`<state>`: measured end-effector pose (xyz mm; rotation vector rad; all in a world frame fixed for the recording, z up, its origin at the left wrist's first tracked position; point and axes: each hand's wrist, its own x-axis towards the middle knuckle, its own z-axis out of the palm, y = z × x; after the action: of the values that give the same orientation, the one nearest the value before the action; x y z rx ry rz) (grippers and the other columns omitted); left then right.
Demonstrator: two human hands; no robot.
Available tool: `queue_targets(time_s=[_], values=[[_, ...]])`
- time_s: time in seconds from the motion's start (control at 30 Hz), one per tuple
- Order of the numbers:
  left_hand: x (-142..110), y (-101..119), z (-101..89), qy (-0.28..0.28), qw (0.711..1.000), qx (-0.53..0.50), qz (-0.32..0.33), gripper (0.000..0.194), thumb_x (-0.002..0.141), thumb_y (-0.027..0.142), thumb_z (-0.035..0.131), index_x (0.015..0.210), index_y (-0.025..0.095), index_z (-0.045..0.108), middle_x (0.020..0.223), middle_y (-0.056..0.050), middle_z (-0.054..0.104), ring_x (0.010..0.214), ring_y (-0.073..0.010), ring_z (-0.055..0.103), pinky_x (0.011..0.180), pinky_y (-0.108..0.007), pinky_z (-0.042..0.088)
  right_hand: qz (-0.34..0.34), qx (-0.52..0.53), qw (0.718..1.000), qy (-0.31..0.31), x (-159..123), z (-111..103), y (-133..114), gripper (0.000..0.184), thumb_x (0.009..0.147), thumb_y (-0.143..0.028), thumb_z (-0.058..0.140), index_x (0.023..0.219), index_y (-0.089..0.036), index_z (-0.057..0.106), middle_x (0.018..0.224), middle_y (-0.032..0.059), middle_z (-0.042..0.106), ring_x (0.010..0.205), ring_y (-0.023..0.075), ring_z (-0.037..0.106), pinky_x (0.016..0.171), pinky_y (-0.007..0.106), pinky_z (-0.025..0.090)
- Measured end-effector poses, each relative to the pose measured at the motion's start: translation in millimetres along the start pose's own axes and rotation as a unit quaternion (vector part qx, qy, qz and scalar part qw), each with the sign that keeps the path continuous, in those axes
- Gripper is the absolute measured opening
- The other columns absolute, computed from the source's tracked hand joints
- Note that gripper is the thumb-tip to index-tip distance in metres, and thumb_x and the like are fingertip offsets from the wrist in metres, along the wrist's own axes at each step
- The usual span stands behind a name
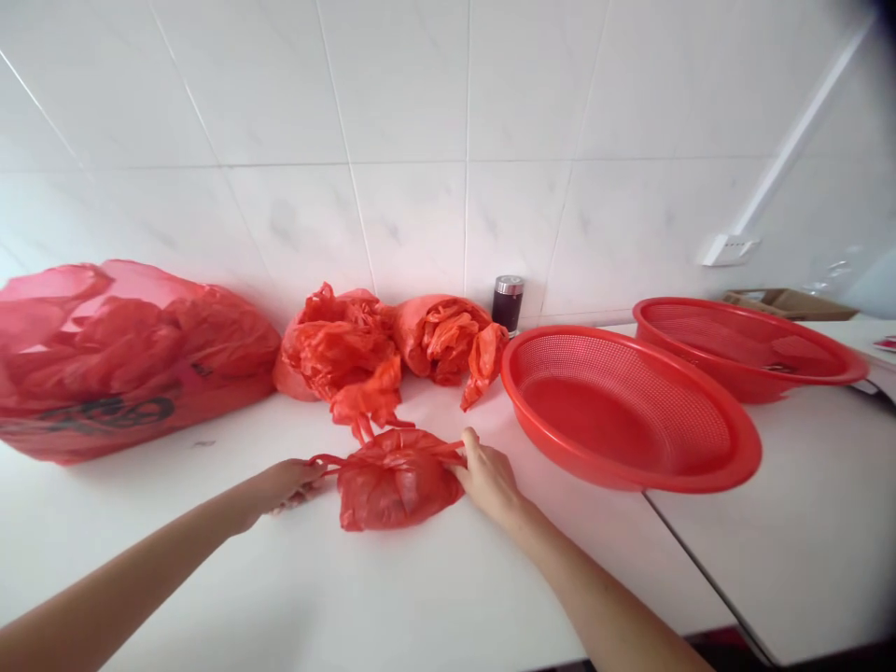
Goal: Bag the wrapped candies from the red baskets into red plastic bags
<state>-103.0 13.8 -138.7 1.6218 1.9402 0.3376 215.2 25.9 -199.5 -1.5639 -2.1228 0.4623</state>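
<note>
A small, filled red plastic bag (399, 485) rests on the white table between my hands. Its handles are drawn out to both sides. My left hand (287, 483) is closed on the left handle, which stretches taut toward the bag. On the other side my right hand (488, 469) pinches the right handle, its thumb on top and its fingers against the bag's side. What the bag contains cannot be made out through the plastic. Just behind it lie two bunched red plastic bags, one at the left (336, 345) and one at the right (448, 338).
A large red bag with dark print (140, 373) fills the far left. To the right stand a red mesh basket (602, 420) and a second red basket (742, 373) behind it. A dark jar with a silver lid (508, 303) stands by the tiled wall (406, 84).
</note>
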Motion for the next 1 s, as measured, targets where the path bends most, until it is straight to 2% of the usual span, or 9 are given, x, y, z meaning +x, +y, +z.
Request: queue_targets(time_s=[0.13, 0.23, 0.3, 0.43, 0.57, 0.63, 0.83, 0.93, 1.0], values=[[-16, 27, -12.9, 0.040, 0.998, 0.020, 0.046, 0.025, 0.077, 0.036, 0.049, 0.092, 0.022, 0.063, 0.095, -0.008, 0.069, 0.078, -0.0228, 0.063, 0.068, -0.035, 0.050, 0.009, 0.026, 1.000, 0.007, -2, -2, 2, 0.019, 0.087, -0.028, 0.050, 0.100, -0.021, 0.038, 0.081, 0.0023, 0.068, 0.072, 0.0190, 0.065, 0.058, 0.025, 0.036], [-32, 58, 4.0, 0.114, 0.970, 0.066, 0.202, 0.028, 0.083, 0.034, 0.045, 0.106, 0.024, 0.057, 0.119, -0.008, 0.060, 0.106, -0.0243, 0.055, 0.092, -0.039, 0.044, 0.008, 0.071, 0.997, 0.005, -4, -4, 2, 0.017, 0.086, -0.028, 0.051, 0.096, -0.023, 0.038, 0.082, 0.0001, 0.067, 0.073, 0.0176, 0.064, 0.060, 0.024, 0.037], [-39, 73, 24.2, 0.104, 0.945, 0.117, 0.288, 0.033, 0.083, 0.039, 0.050, 0.113, 0.025, 0.058, 0.126, -0.009, 0.057, 0.114, -0.0271, 0.051, 0.097, -0.042, 0.040, 0.004, 0.100, 0.995, 0.003, -7, -5, 2, 0.019, 0.084, -0.028, 0.054, 0.095, -0.023, 0.039, 0.080, -0.0019, 0.066, 0.072, 0.0167, 0.063, 0.061, 0.024, 0.038], [-33, 79, 55.9, 0.028, 0.964, 0.148, 0.221, 0.060, 0.073, 0.033, 0.061, 0.131, 0.026, 0.050, 0.131, -0.011, 0.056, 0.119, -0.0342, 0.049, 0.097, -0.049, 0.039, -0.018, 0.140, 0.990, 0.017, -13, -10, 1, 0.026, 0.082, -0.036, 0.059, 0.103, -0.026, 0.047, 0.083, -0.0025, 0.065, 0.075, 0.0162, 0.062, 0.067, 0.025, 0.044], [-19, 72, 61.9, 0.007, 0.970, 0.109, 0.216, 0.058, 0.069, 0.025, 0.061, 0.126, 0.025, 0.054, 0.129, -0.010, 0.058, 0.113, -0.0292, 0.055, 0.093, -0.040, 0.045, -0.096, 0.091, 0.971, 0.199, -6, -20, -11, 0.039, 0.086, -0.039, 0.055, 0.122, -0.023, 0.051, 0.106, 0.0086, 0.059, 0.101, 0.0231, 0.056, 0.088, 0.036, 0.046], [-17, 70, 61.0, -0.008, 0.969, 0.086, 0.230, 0.059, 0.064, 0.023, 0.063, 0.123, 0.023, 0.056, 0.132, -0.009, 0.055, 0.112, -0.0277, 0.057, 0.089, -0.036, 0.048, -0.151, 0.056, 0.963, 0.217, 4, -25, -29, 0.047, 0.086, -0.037, 0.055, 0.131, -0.024, 0.049, 0.116, 0.0122, 0.054, 0.110, 0.0261, 0.051, 0.094, 0.041, 0.043], [-22, 69, 60.5, -0.032, 0.968, 0.048, 0.245, 0.059, 0.062, 0.020, 0.059, 0.122, 0.024, 0.058, 0.114, -0.011, 0.066, 0.095, -0.0302, 0.064, 0.073, -0.038, 0.053, -0.226, -0.015, 0.974, 0.016, 57, -31, -117, 0.091, 0.069, -0.037, 0.075, 0.143, -0.050, 0.025, 0.154, 0.0049, 0.013, 0.134, 0.0396, 0.028, 0.103, 0.062, 0.025], [-27, 65, 63.1, -0.030, 0.967, 0.046, 0.250, 0.078, 0.060, 0.024, 0.065, 0.135, 0.035, 0.047, 0.132, -0.008, 0.057, 0.113, -0.0356, 0.057, 0.081, -0.044, 0.051, -0.207, 0.005, 0.967, -0.150, 84, -18, -156, 0.094, 0.062, -0.053, 0.076, 0.142, -0.051, 0.026, 0.156, 0.0055, 0.003, 0.130, 0.0439, 0.032, 0.094, 0.061, 0.035], [-34, 62, 65.0, -0.027, 0.966, 0.041, 0.252, 0.083, 0.057, 0.029, 0.071, 0.136, 0.038, 0.046, 0.136, -0.006, 0.054, 0.122, -0.0353, 0.050, 0.093, -0.044, 0.046, -0.208, -0.005, 0.948, -0.240, 94, 0, -174, 0.089, 0.056, -0.054, 0.079, 0.136, -0.047, 0.041, 0.155, 0.0070, 0.013, 0.123, 0.0406, 0.044, 0.087, 0.053, 0.045]])
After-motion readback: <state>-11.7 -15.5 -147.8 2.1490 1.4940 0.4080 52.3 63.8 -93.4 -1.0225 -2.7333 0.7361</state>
